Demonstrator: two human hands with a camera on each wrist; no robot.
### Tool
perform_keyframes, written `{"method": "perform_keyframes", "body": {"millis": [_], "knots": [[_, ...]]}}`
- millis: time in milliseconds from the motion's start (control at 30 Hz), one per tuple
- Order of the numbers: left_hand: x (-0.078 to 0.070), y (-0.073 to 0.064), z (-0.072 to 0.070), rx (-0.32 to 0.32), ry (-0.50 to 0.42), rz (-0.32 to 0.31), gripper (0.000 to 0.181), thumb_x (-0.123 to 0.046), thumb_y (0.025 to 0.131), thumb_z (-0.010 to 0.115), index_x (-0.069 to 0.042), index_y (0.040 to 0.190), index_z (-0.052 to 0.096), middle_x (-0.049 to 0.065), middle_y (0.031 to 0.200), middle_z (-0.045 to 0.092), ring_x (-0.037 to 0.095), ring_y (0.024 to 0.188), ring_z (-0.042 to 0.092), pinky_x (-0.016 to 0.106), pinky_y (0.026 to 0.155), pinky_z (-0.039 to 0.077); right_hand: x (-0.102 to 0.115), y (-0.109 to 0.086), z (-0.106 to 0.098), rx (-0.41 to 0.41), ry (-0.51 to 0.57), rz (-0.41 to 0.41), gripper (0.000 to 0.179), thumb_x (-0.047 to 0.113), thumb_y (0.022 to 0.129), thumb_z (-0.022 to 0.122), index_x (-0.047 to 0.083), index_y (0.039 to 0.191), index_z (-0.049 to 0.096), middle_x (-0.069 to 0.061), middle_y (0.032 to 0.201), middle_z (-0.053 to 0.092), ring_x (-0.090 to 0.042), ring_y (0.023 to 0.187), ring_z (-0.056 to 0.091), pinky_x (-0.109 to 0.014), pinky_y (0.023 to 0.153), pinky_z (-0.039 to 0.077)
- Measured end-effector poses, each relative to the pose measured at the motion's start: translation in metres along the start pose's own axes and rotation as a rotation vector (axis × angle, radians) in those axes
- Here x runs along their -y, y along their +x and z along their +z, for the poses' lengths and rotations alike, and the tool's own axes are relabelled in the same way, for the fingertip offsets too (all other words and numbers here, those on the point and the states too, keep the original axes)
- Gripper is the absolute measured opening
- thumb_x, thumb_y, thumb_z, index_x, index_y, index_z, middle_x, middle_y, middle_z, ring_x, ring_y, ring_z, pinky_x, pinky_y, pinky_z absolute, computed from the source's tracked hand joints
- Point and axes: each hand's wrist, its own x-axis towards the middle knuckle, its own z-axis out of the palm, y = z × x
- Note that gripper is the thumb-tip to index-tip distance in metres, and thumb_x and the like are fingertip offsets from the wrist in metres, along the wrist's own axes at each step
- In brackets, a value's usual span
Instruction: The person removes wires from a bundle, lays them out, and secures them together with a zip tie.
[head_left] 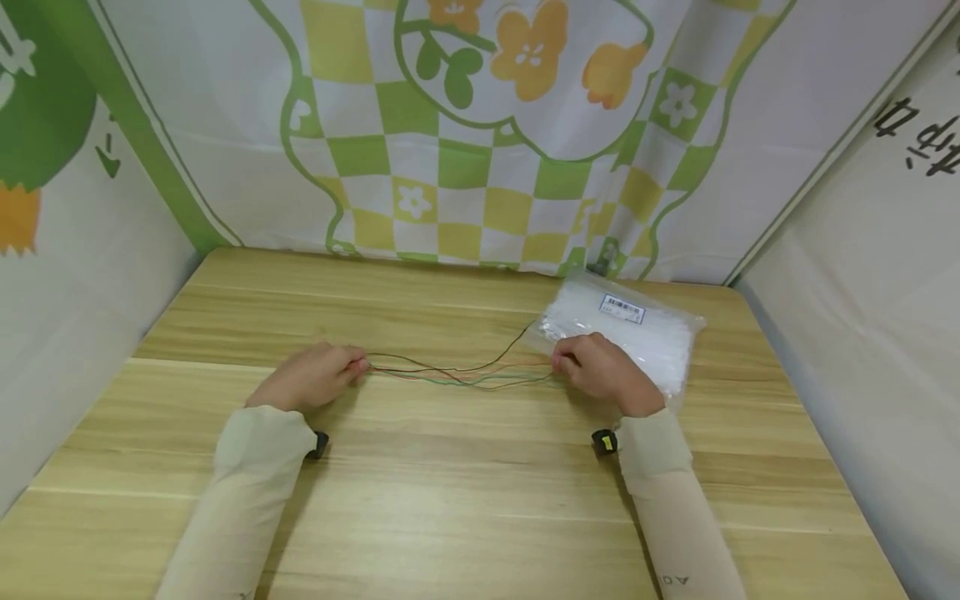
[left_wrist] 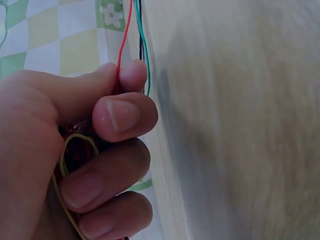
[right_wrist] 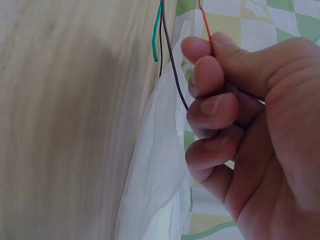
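Note:
Several thin coloured wires [head_left: 480, 365] stretch across the table between the two hands. My left hand [head_left: 311, 377] grips the bunch. In the left wrist view its thumb and index finger pinch a red wire [left_wrist: 121, 47], a green wire [left_wrist: 145, 45] runs behind the fingertips, and a yellowish loop [left_wrist: 62, 155] lies inside the curled fingers. At the other side, my right hand [head_left: 606, 371] pinches the red wire [right_wrist: 205, 20] between thumb and index finger. A dark brown wire [right_wrist: 173, 67] reaches its middle finger, while the green wire's end [right_wrist: 154, 42] hangs free of that hand.
Just beyond and beneath the right hand lies a clear plastic bag [head_left: 663, 337] of white contents, with a barcode label [head_left: 622, 308]. The wooden table [head_left: 450, 500] meets a checked green-and-yellow curtain [head_left: 465, 175] at its far edge. White fabric walls stand at both sides.

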Motion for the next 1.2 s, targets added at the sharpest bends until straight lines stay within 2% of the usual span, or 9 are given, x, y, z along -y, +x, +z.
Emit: {"method": "perform_keyframes", "body": {"millis": [167,333,533,700,900,967,1067,1200], "knots": [[0.001,0.0,-0.001,-0.001,0.013,-0.026,0.026,-0.023,0.113,0.051,-0.013,0.092,0.064,-0.004,0.073,0.048,0.013,0.066,0.044,0.034,0.069,0.041,0.002,-0.003,-0.002,0.02,-0.003,0.033,0.02,0.017,0.106,0.063,0.016,0.092,0.076,0.004,0.084,0.071,-0.012,0.077,0.058,-0.036,0.078,0.051],[0.009,-0.003,-0.004,-0.043,0.039,-0.045,0.022,-0.024,0.111,0.056,-0.014,0.095,0.069,-0.005,0.074,0.05,0.013,0.069,0.045,0.033,0.068,0.04,0.004,-0.006,-0.009,0.015,0.007,0.032,0.02,0.018,0.107,0.063,0.015,0.095,0.078,0.004,0.086,0.072,-0.011,0.079,0.058,-0.034,0.079,0.051],[0.014,-0.006,-0.007,-0.095,0.076,-0.034,0.02,-0.021,0.109,0.058,-0.015,0.095,0.072,-0.005,0.077,0.06,0.013,0.071,0.049,0.034,0.07,0.042,0.005,-0.01,-0.019,0.037,0.034,0.086,0.023,0.017,0.109,0.059,0.01,0.096,0.077,0.001,0.074,0.064,-0.01,0.066,0.054,-0.032,0.073,0.048],[0.01,-0.003,-0.009,-0.11,0.095,-0.006,0.018,-0.018,0.108,0.059,-0.013,0.094,0.071,-0.004,0.073,0.056,0.013,0.067,0.047,0.033,0.067,0.041,0.001,-0.012,-0.022,0.022,0.022,0.111,0.023,0.02,0.109,0.06,0.009,0.099,0.077,0.0,0.072,0.065,-0.009,0.062,0.055,-0.033,0.073,0.049],[0.001,0.002,-0.005,-0.129,0.119,0.033,0.026,-0.016,0.107,0.058,-0.015,0.082,0.059,-0.005,0.065,0.045,0.011,0.06,0.04,0.037,0.069,0.04,0.004,-0.011,-0.023,-0.017,0.034,0.073,0.015,0.021,0.103,0.07,0.01,0.098,0.079,0.002,0.079,0.071,-0.009,0.071,0.059,-0.031,0.073,0.05],[-0.002,0.004,-0.004,-0.135,0.117,0.036,0.029,-0.016,0.107,0.057,-0.017,0.078,0.055,-0.006,0.064,0.041,0.01,0.059,0.038,0.035,0.067,0.039,0.008,-0.011,-0.023,-0.017,0.048,0.056,0.012,0.02,0.101,0.072,0.011,0.097,0.079,0.002,0.084,0.073,-0.009,0.076,0.061,-0.031,0.075,0.052],[-0.006,0.006,-0.003,-0.145,0.106,0.043,0.031,-0.015,0.107,0.057,-0.017,0.076,0.052,-0.006,0.063,0.039,0.009,0.057,0.035,0.028,0.057,0.032,0.015,-0.01,-0.023,-0.014,0.077,0.026,0.009,0.017,0.099,0.075,0.01,0.096,0.079,0.002,0.087,0.075,-0.01,0.08,0.066,-0.032,0.079,0.055],[-0.014,0.008,-0.001,-0.163,0.119,0.067,0.031,-0.015,0.106,0.059,-0.017,0.076,0.052,-0.007,0.062,0.038,0.009,0.056,0.035,0.026,0.055,0.029,0.025,-0.007,-0.02,-0.007,0.121,-0.026,0.007,0.015,0.098,0.075,0.01,0.096,0.078,0.001,0.087,0.077,-0.008,0.08,0.068,-0.03,0.078,0.056]]}}
